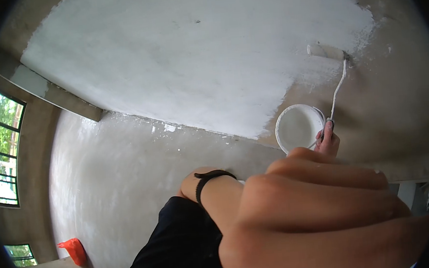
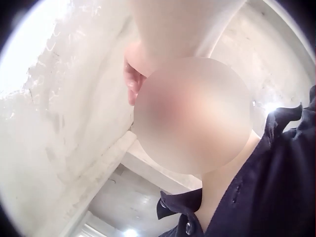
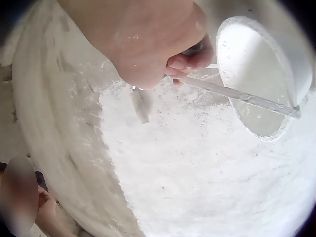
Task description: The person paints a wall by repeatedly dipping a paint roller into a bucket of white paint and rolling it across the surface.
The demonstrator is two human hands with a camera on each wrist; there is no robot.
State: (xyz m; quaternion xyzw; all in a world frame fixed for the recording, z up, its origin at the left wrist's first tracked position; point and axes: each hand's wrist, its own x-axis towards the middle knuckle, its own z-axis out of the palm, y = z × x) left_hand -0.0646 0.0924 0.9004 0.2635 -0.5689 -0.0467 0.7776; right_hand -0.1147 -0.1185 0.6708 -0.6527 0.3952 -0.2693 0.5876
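My right hand (image 1: 329, 143) grips a paint roller (image 1: 326, 51), whose thin white-coated frame bends up to the roller head over the wall. The same hand holds the bail handle (image 3: 237, 94) of a white bucket (image 3: 286, 54). Pale paint shows inside the bucket. In the right wrist view the back of my right hand (image 3: 148, 39) hides much of the roller's grip. Large and close to the head camera, my left hand (image 1: 308, 212) is raised with bent knuckles, a black strap at its wrist. In the left wrist view its fingers (image 2: 133, 81) are beside the blurred face; I cannot tell whether they hold anything.
A wall (image 1: 192, 49) carries a broad white painted patch with ragged edges beside bare grey-brown surface. White specks dot the grey floor (image 1: 125, 167). Windows (image 1: 1, 142) stand at the left, with an orange-red bag (image 1: 73, 252) on a ledge below.
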